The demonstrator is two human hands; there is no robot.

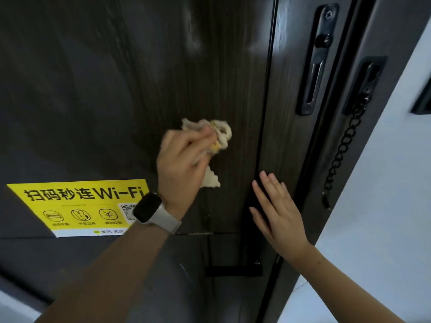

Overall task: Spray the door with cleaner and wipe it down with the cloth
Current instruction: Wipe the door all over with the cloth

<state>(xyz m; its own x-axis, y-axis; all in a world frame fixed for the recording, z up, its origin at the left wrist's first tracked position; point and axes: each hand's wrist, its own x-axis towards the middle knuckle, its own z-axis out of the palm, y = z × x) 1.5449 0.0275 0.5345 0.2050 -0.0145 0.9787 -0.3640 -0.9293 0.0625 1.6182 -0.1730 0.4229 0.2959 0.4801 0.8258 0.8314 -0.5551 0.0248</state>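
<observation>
A dark wood-grain door point(116, 78) fills most of the view, with pale wet smears near its top. My left hand point(182, 164), a watch on its wrist, grips a crumpled cream and yellow cloth point(221, 136) and holds it against the door's middle. My right hand point(275, 208) lies flat with straight fingers on the door's right edge, next to the black vertical strip. No spray bottle is in view.
A yellow Wi-Fi sticker point(79, 206) is stuck on the door at lower left. A black lock plate point(317, 59) and a door chain point(345, 145) sit on the frame at right. A black handle point(233, 270) is below. A white wall point(384, 206) stands at right.
</observation>
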